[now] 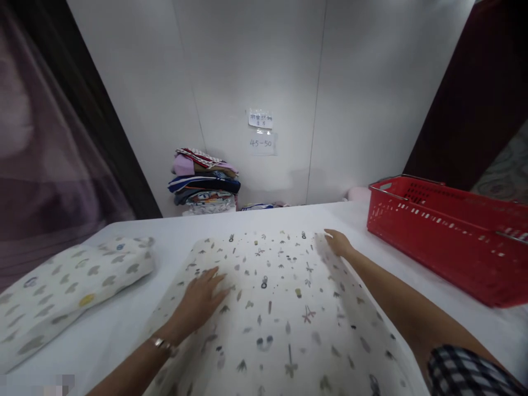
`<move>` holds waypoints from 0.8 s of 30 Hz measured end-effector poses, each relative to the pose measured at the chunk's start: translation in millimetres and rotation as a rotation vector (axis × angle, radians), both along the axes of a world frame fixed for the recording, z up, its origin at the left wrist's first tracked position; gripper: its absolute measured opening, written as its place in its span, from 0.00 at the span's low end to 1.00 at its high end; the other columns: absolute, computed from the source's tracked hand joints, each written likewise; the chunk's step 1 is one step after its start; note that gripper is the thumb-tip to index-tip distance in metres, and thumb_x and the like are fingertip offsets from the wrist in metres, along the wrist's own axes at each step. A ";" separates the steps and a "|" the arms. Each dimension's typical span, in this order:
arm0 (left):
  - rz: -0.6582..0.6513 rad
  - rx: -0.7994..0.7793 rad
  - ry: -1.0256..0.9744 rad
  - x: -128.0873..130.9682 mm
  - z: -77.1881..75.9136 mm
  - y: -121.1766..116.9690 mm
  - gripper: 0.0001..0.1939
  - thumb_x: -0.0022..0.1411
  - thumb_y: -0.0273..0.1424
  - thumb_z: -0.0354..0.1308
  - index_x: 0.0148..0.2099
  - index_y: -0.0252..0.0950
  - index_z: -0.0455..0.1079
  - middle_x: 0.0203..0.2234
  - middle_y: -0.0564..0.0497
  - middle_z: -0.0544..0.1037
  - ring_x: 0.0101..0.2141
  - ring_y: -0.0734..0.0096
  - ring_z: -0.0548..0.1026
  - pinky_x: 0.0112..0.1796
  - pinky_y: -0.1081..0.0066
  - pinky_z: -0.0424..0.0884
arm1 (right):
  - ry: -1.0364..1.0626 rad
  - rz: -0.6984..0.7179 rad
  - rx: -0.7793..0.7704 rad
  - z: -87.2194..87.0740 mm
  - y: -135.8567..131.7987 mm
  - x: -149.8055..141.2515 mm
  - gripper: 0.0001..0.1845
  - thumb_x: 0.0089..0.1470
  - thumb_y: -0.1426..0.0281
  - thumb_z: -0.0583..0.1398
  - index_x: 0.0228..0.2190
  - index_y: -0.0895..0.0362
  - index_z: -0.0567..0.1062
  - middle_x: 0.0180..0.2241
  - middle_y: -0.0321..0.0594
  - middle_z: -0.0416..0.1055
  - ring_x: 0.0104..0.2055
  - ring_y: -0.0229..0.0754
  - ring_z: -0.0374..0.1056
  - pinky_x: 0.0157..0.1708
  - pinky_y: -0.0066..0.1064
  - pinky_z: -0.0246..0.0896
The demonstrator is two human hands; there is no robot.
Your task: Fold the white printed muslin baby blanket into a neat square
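A cream cloth (272,308) printed with small dark figures lies spread flat on the white table (173,231) in front of me. My left hand (200,300) rests flat on its left part, fingers stretched out and slightly apart, a bracelet at the wrist. My right hand (339,242) reaches to the cloth's far right corner, where its fingers curl over the edge of the fabric and appear to pinch it.
A folded white cloth with grey and yellow spots (61,289) lies at the left. A red plastic basket (449,242) stands at the right. A stack of folded clothes (204,181) sits against the white wall, under two paper notes (260,131).
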State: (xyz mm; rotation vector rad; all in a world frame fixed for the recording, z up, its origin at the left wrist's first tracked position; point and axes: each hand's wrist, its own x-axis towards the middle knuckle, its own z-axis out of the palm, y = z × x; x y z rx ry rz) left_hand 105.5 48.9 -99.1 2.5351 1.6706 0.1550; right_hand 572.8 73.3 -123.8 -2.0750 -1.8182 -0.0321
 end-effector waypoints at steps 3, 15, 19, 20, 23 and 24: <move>-0.080 -0.020 -0.010 36.4 0.4 43.4 0.26 0.61 0.44 0.44 0.56 0.36 0.64 0.60 0.43 0.59 0.59 0.54 0.56 0.56 0.52 0.54 | -0.057 0.025 -0.120 -6.7 42.2 -1.1 0.23 0.55 0.69 0.54 0.52 0.60 0.67 0.50 0.49 0.68 0.49 0.47 0.67 0.45 0.36 0.62; -0.270 0.049 -0.067 159.9 -23.0 143.2 0.25 0.60 0.32 0.49 0.60 0.33 0.57 0.60 0.41 0.58 0.60 0.58 0.55 0.57 0.54 0.51 | -0.382 0.342 -0.012 6.1 10.0 -10.5 0.13 0.56 0.76 0.51 0.36 0.59 0.74 0.39 0.49 0.69 0.43 0.47 0.61 0.43 0.38 0.51; -0.407 0.049 -0.109 181.4 -25.3 134.0 0.25 0.61 0.30 0.48 0.60 0.34 0.56 0.59 0.43 0.60 0.59 0.59 0.56 0.58 0.52 0.49 | -0.419 0.528 0.053 -0.3 -31.0 -23.2 0.13 0.58 0.75 0.50 0.39 0.58 0.73 0.35 0.46 0.69 0.37 0.45 0.61 0.37 0.35 0.52; -0.443 0.057 -0.112 183.9 -25.7 131.4 0.23 0.60 0.28 0.48 0.59 0.35 0.58 0.58 0.44 0.62 0.58 0.60 0.57 0.58 0.52 0.48 | -0.404 0.560 0.045 -2.2 -39.4 -27.3 0.13 0.58 0.74 0.50 0.39 0.58 0.73 0.36 0.46 0.69 0.37 0.45 0.61 0.37 0.35 0.53; -0.535 0.098 -0.109 186.5 -26.9 124.9 0.19 0.59 0.23 0.46 0.52 0.38 0.65 0.52 0.47 0.69 0.53 0.63 0.63 0.58 0.54 0.48 | -0.319 0.644 -0.015 -6.2 -56.6 -37.4 0.14 0.59 0.73 0.50 0.41 0.57 0.73 0.36 0.46 0.70 0.37 0.44 0.62 0.36 0.35 0.55; -0.555 0.106 -0.105 186.3 -27.1 123.5 0.18 0.59 0.21 0.46 0.50 0.38 0.67 0.50 0.48 0.71 0.52 0.64 0.65 0.57 0.55 0.49 | -0.262 0.668 -0.042 -6.6 -58.7 -38.4 0.14 0.59 0.71 0.50 0.42 0.57 0.73 0.36 0.45 0.71 0.37 0.44 0.63 0.36 0.34 0.56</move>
